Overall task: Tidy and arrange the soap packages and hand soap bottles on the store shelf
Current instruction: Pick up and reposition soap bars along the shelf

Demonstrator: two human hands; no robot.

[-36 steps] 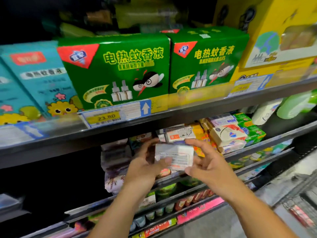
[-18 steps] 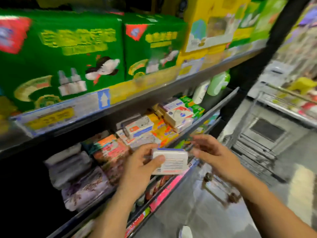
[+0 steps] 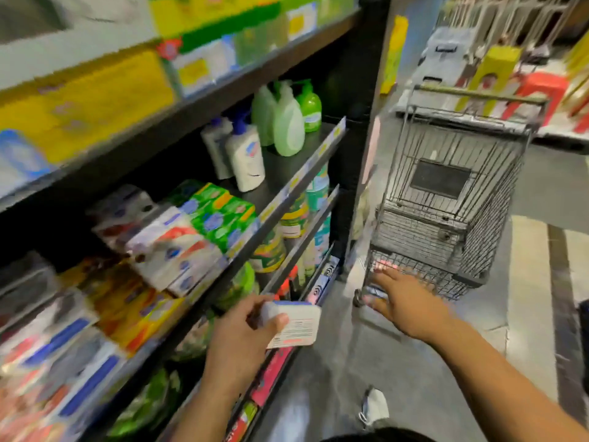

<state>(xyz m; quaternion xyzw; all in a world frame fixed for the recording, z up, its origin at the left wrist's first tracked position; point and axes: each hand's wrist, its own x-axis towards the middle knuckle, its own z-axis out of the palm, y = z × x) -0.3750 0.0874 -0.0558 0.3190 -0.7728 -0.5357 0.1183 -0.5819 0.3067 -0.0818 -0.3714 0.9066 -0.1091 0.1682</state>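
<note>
one soap package [image 3: 296, 323] in the left hand [image 3: 242, 333], thumb and fingers curled round it, just in front of the soap shelf [image 3: 277, 202] rail, below the stacked packages [image 3: 178, 250]. right hand [image 3: 404, 304] spread, fingers straight, empty, out right of the shelf by the cart [image 3: 446, 186]; contact unclear. step looks like restocking. next: square package to stack, slide in flat. pump bottles [image 3: 247, 154] at shelf's far end untouched.

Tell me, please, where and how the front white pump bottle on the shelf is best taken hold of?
Wrap the body of the white pump bottle, below its blue pump head, from the aisle-side front. It stands upright with bare shelf before it, while another white bottle and a green bottle crowd its back. Probably use the right hand; the left hand holds a soap box.
</note>
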